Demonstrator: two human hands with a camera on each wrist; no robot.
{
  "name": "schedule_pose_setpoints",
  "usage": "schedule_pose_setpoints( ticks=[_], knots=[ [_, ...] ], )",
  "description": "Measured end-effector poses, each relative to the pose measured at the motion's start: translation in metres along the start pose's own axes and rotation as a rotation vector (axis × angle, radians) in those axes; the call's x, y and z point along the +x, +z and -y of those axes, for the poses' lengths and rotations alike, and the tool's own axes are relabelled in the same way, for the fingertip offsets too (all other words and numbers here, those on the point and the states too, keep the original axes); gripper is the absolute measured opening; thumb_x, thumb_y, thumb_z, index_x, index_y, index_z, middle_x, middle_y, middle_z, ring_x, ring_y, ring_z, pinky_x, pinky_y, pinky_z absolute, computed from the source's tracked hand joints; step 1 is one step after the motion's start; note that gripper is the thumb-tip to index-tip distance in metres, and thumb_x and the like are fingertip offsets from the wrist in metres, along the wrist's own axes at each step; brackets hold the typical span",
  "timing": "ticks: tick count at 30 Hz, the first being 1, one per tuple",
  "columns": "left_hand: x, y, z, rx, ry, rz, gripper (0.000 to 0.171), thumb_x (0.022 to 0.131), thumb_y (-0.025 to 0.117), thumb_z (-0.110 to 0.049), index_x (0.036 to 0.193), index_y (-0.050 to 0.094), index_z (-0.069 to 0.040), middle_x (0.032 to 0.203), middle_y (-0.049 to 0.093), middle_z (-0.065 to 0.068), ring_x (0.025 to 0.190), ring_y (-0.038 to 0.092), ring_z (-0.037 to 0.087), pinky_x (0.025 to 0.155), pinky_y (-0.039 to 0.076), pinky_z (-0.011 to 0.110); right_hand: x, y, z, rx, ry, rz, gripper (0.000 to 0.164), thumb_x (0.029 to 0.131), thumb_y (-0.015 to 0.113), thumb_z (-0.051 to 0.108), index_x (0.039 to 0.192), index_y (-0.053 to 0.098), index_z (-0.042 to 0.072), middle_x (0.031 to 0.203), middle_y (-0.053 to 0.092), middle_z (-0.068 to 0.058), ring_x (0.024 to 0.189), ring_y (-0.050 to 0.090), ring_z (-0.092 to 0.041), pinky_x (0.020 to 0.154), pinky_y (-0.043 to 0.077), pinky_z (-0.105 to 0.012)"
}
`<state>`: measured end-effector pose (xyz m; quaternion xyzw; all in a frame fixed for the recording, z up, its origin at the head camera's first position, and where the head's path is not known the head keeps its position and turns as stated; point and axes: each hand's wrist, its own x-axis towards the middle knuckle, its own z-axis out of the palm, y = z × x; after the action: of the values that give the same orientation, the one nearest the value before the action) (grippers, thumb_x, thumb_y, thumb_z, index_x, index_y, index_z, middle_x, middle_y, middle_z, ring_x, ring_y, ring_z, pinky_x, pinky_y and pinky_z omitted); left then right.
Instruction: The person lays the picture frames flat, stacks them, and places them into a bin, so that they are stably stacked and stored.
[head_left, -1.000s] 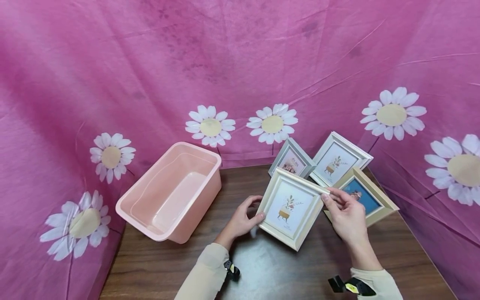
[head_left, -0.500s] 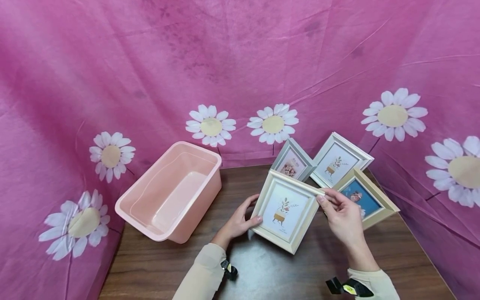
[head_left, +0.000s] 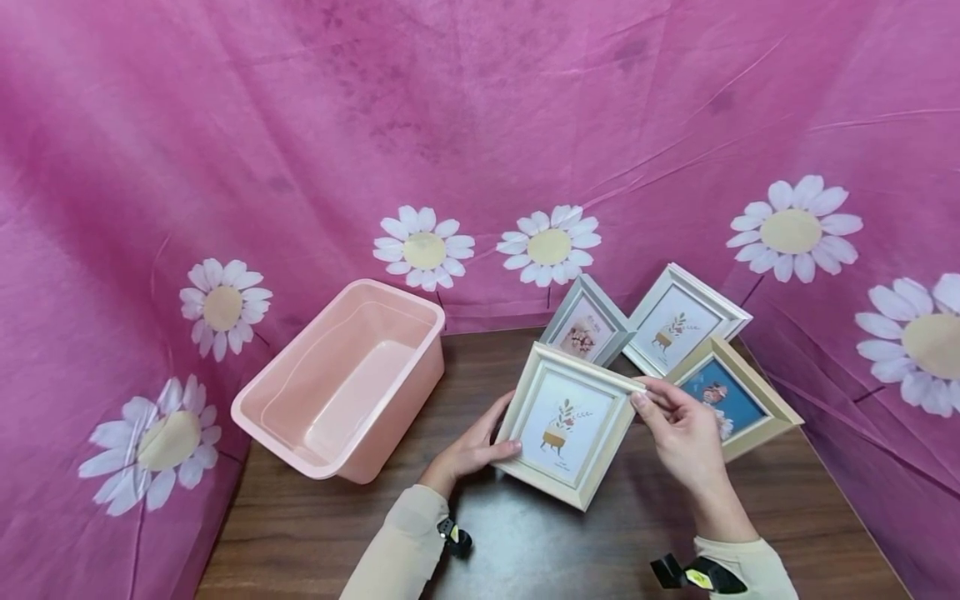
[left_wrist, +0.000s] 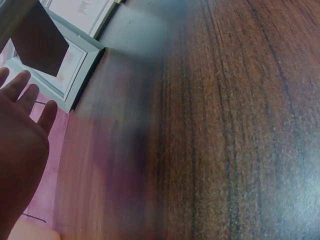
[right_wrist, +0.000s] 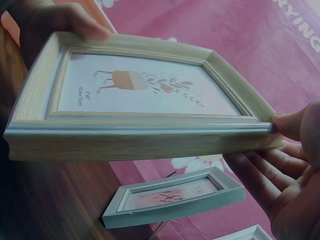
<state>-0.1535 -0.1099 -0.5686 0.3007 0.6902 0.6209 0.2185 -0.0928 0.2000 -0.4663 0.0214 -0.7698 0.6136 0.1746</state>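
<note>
A cream picture frame (head_left: pixel 566 425) with a potted-plant print is held up, tilted, over the table. Its lower left edge sits in my left hand (head_left: pixel 474 446), thumb on the front and fingers behind. My right hand (head_left: pixel 686 429) pinches the upper right corner; the right wrist view shows that thumb on the corner of the picture frame (right_wrist: pixel 150 85) and fingers beneath. In the left wrist view several fingers (left_wrist: pixel 47 116) reach out behind it. Beyond stand a grey picture frame (head_left: pixel 624 342), a white one (head_left: pixel 738 320) and a beige one with a blue picture (head_left: pixel 738 404).
A pink plastic tub (head_left: pixel 408 421) stands on the left of the brown wooden table (head_left: pixel 517 550), with nothing seen inside. Pink cloth (head_left: pixel 480 125) printed with daisies hangs around the back and sides. The three standing frames cluster closely at the back right.
The cream picture frame has shifted slightly left and towards me, both hands moving along with it. The tub and the other frames have stayed in place.
</note>
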Motion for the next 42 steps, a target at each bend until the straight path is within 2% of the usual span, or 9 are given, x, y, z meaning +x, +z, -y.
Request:
schedule_pose_setpoints(
  ticks=[4, 7, 13, 19, 23, 29, 32, 37, 42],
  knots=[
    [0.0, 0.0, -0.001, 0.017, -0.007, 0.011, 0.093, 0.1, 0.068, -0.049, 0.171, 0.021, -0.009, 0.158, 0.053, 0.025, 0.136, 0.055, 0.016, 0.12, 0.04, 0.026, 0.001, 0.0, -0.001, -0.009, -0.018, 0.01, 0.022, 0.102, 0.063, -0.011, 0.121, 0.067, -0.02, 0.095, 0.076, 0.025, 0.081, 0.07, 0.01, 0.071, 0.058, -0.009],
    [0.0, 0.0, -0.003, 0.02, -0.003, 0.01, 0.091, 0.1, 0.069, -0.048, 0.169, 0.025, -0.007, 0.152, 0.057, 0.027, 0.132, 0.058, 0.014, 0.117, 0.044, 0.027, 0.001, 0.0, -0.001, -0.022, -0.025, 0.005, 0.022, 0.101, 0.064, -0.011, 0.121, 0.068, -0.019, 0.095, 0.075, 0.026, 0.082, 0.07, 0.011, 0.071, 0.057, -0.008],
    [-0.002, -0.001, -0.007, -0.006, 0.015, -0.013, 0.083, 0.102, 0.071, -0.038, 0.166, 0.03, -0.003, 0.148, 0.058, 0.032, 0.129, 0.062, 0.017, 0.109, 0.053, 0.028, 0.002, 0.0, -0.002, -0.039, -0.024, -0.018, 0.022, 0.101, 0.065, -0.011, 0.121, 0.069, -0.019, 0.093, 0.074, 0.027, 0.08, 0.069, 0.012, 0.069, 0.055, -0.007],
    [-0.008, -0.005, -0.007, 0.069, 0.022, -0.054, 0.075, 0.102, 0.072, -0.03, 0.162, 0.038, -0.001, 0.147, 0.06, 0.028, 0.13, 0.062, 0.02, 0.11, 0.052, 0.029, 0.003, 0.0, -0.004, -0.038, -0.009, -0.023, 0.022, 0.101, 0.065, -0.01, 0.121, 0.069, -0.018, 0.093, 0.075, 0.028, 0.08, 0.069, 0.012, 0.069, 0.055, -0.007],
    [-0.012, -0.007, -0.007, 0.117, 0.04, -0.09, 0.07, 0.101, 0.074, -0.023, 0.158, 0.044, 0.003, 0.141, 0.064, 0.028, 0.125, 0.064, 0.018, 0.111, 0.053, 0.036, 0.003, 0.0, -0.004, -0.042, 0.01, -0.027, 0.023, 0.102, 0.065, -0.008, 0.122, 0.07, -0.017, 0.093, 0.074, 0.029, 0.08, 0.069, 0.012, 0.069, 0.056, -0.007],
    [-0.018, -0.01, -0.008, 0.101, 0.059, -0.12, 0.06, 0.099, 0.075, -0.011, 0.15, 0.051, 0.009, 0.132, 0.068, 0.031, 0.116, 0.067, 0.009, 0.106, 0.058, 0.046, 0.003, 0.002, -0.005, -0.041, 0.017, -0.034, 0.023, 0.102, 0.066, -0.007, 0.122, 0.069, -0.017, 0.091, 0.074, 0.029, 0.078, 0.069, 0.011, 0.068, 0.055, -0.007],
    [-0.021, -0.011, -0.008, 0.098, 0.069, -0.126, 0.052, 0.098, 0.074, -0.007, 0.144, 0.057, 0.01, 0.127, 0.07, 0.031, 0.112, 0.068, 0.008, 0.103, 0.059, 0.044, 0.003, 0.002, -0.006, -0.034, 0.02, -0.042, 0.023, 0.102, 0.066, -0.008, 0.122, 0.069, -0.019, 0.09, 0.074, 0.029, 0.077, 0.069, 0.012, 0.068, 0.055, -0.007],
    [-0.03, -0.015, -0.003, 0.131, 0.109, -0.125, 0.036, 0.096, 0.074, 0.0, 0.13, 0.066, 0.009, 0.116, 0.074, 0.029, 0.108, 0.069, 0.006, 0.101, 0.059, 0.032, 0.004, 0.002, -0.006, 0.005, 0.06, -0.053, 0.024, 0.102, 0.065, -0.009, 0.122, 0.066, -0.022, 0.087, 0.075, 0.026, 0.074, 0.07, 0.01, 0.067, 0.056, -0.008],
    [-0.038, -0.017, 0.002, 0.092, 0.149, -0.114, 0.031, 0.096, 0.072, 0.005, 0.126, 0.068, 0.01, 0.113, 0.072, 0.031, 0.107, 0.069, 0.007, 0.1, 0.06, 0.031, 0.005, 0.001, -0.01, 0.045, 0.093, -0.073, 0.026, 0.101, 0.066, -0.008, 0.123, 0.065, -0.022, 0.084, 0.076, 0.023, 0.072, 0.071, 0.007, 0.066, 0.056, -0.008]
  ],
)
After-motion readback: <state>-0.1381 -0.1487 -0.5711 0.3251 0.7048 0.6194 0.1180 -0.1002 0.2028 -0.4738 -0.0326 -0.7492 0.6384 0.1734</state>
